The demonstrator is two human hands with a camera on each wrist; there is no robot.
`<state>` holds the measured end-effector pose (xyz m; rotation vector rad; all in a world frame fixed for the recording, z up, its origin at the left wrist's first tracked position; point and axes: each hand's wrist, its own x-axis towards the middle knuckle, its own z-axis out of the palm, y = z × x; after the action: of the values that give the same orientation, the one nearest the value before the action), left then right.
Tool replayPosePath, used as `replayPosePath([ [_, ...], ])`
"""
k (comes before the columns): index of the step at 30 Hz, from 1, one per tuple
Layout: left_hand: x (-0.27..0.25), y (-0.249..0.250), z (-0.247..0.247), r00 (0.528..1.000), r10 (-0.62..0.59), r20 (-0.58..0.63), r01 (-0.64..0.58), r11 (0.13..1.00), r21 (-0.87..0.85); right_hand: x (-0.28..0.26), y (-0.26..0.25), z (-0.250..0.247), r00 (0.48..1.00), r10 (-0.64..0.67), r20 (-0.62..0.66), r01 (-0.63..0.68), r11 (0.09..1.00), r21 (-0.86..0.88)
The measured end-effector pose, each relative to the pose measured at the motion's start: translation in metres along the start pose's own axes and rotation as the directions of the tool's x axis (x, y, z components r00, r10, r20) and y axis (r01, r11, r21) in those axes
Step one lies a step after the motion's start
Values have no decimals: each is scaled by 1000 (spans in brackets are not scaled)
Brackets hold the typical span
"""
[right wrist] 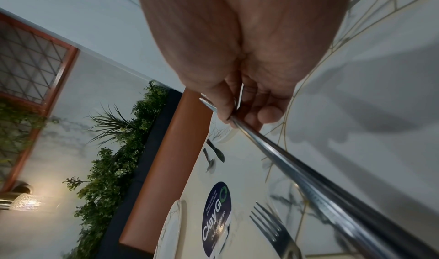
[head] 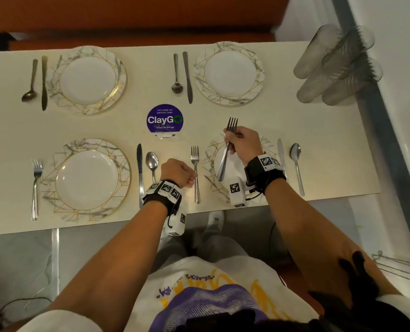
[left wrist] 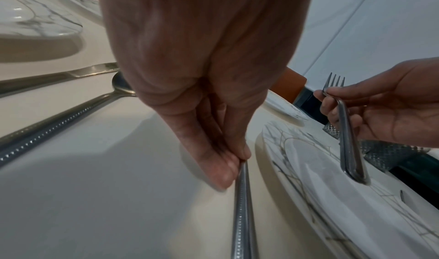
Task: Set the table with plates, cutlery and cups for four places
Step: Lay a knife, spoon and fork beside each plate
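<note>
Four marble-patterned plates lie on the cream table (head: 318, 144). My left hand (head: 191, 180) (left wrist: 240, 161) pinches the handle of a fork (head: 195, 190) (left wrist: 242, 206) that lies flat on the table, just left of the near right plate (head: 211, 164) (left wrist: 320, 178). My right hand (head: 230, 140) (right wrist: 235, 116) grips a second fork (head: 224, 161) (right wrist: 308, 178), tines pointing away, above that plate; its handle looks doubled, perhaps two forks together. Several clear textured cups (head: 335, 65) stand at the table's right end.
Knife and spoon pairs lie beside each plate, and a fork (head: 36, 185) sits left of the near left plate (head: 91, 179). A blue ClayGo sticker (head: 165, 119) marks the table centre. An orange bench (head: 137, 17) runs along the far side. A wall is on the right.
</note>
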<state>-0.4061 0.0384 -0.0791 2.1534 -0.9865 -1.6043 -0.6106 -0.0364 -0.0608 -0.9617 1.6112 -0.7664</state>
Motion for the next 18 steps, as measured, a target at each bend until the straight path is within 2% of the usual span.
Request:
replayPosePath([
  [5,-2,2,-10,1000,29,10,-29,997,65,-6,0,3,1000,-8,-12,8,1000,-17],
  [7,-1,7,-16,991,126,-46,-117,981,154,-10,-4,7,1000,-14,-11,14,1000,-24],
  [9,-5,18,-22,959,266,-96,-244,950,194,-15,-12,13,1000,-25,-4,25,999,-21],
  [11,-14,36,-25,938,345,-17,-342,935,89,-22,-24,22,999,-47,2,47,999,-7],
  [14,-26,59,-29,916,345,206,-318,936,-153,-29,-44,38,996,-86,9,86,996,9],
  [16,-29,63,-36,903,364,230,-316,923,-221,-32,-58,48,995,-98,4,98,995,31],
  [18,-27,61,-48,901,398,170,-355,904,-238,-32,-68,53,994,-103,-17,104,993,63],
])
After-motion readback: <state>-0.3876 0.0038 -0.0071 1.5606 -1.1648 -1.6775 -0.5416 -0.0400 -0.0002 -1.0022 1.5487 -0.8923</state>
